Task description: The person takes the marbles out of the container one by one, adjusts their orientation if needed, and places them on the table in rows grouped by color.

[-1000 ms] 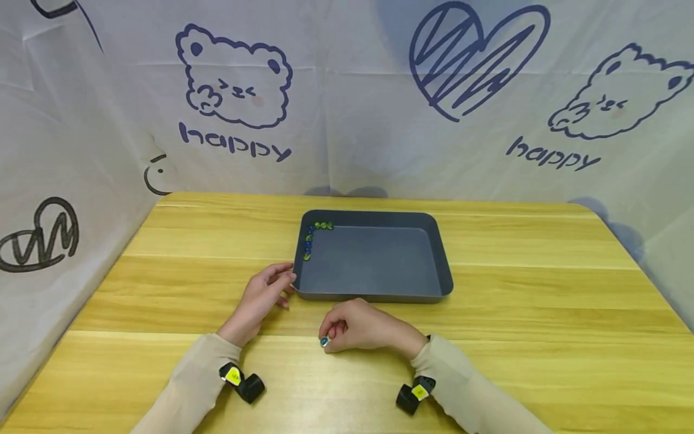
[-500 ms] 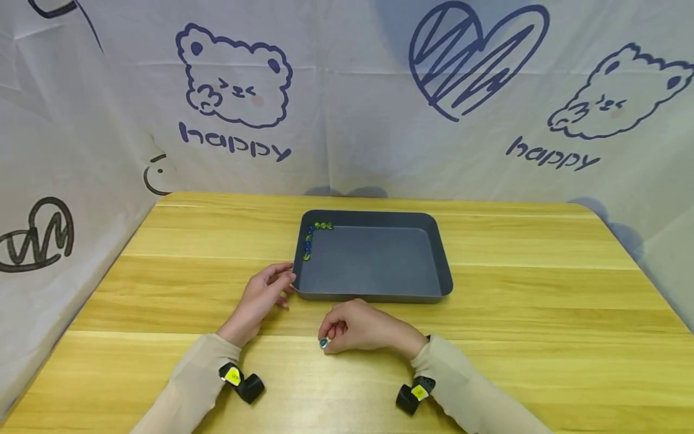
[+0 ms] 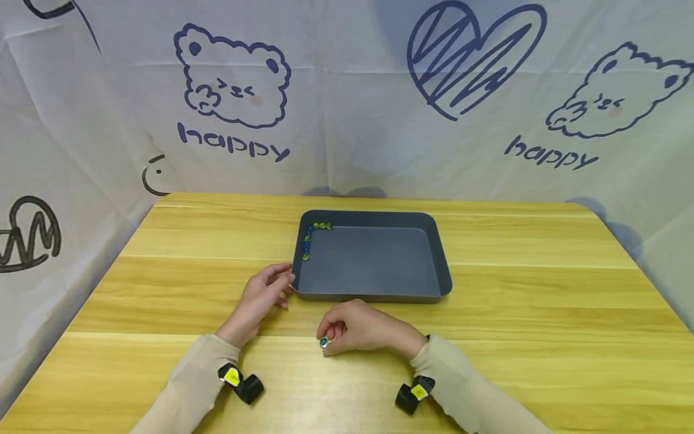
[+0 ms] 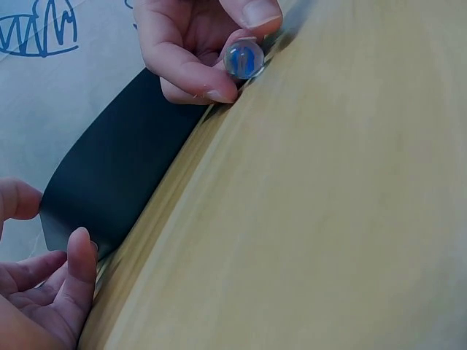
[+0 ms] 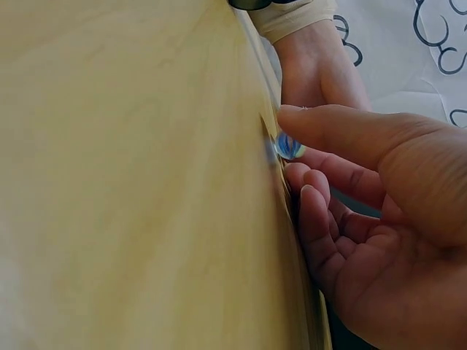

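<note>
A clear glass marble with a blue core (image 3: 324, 342) is at the fingertips of my right hand (image 3: 358, 325), in front of the tray. In the left wrist view the marble (image 4: 243, 60) sits between thumb and curled fingers, low over the table or on it; I cannot tell which. My left hand (image 3: 262, 298) rests its loosely bent fingers against the near left corner of a dark grey rectangular tray (image 3: 374, 297). Inside the tray, several green and blue marbles (image 3: 306, 246) line the left wall and turn along the back wall.
The tray stands on a light wood-grain table (image 3: 531, 301). A white cloth (image 3: 347, 132) with drawn bears and a heart hangs behind and at the sides. Each wrist wears a small black camera, the left one (image 3: 249, 389) and the right one (image 3: 408, 399).
Both hands, the marble and the tray hold their places. Only the head view has shifted very slightly.
</note>
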`<state>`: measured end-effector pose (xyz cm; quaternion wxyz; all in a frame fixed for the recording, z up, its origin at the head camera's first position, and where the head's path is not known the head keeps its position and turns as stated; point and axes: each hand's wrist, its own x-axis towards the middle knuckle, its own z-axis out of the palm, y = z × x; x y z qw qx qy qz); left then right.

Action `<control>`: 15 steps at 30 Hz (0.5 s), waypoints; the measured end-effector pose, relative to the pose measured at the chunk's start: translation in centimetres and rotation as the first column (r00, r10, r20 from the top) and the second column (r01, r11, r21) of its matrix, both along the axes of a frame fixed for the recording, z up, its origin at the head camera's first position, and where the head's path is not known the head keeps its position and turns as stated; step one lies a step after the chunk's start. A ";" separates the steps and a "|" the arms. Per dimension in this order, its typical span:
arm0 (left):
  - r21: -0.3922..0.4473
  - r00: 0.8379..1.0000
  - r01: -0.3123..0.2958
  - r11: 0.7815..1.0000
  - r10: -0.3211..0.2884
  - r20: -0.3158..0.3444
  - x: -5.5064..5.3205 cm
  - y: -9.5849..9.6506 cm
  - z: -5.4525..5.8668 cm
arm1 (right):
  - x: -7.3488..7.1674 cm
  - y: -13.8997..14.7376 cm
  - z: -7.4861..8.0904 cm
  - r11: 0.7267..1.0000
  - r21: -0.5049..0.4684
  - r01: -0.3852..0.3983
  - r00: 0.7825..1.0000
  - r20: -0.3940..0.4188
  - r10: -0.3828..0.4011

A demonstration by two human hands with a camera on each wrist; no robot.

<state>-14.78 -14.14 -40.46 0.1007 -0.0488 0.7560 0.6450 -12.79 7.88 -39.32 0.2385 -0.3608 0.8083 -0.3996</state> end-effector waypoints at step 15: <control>-0.005 1.000 -0.005 1.000 0.006 0.012 0.0 0.1 0.2 | 0.0 0.1 0.5 1.000 0.004 -0.004 1.000 0.015 0.004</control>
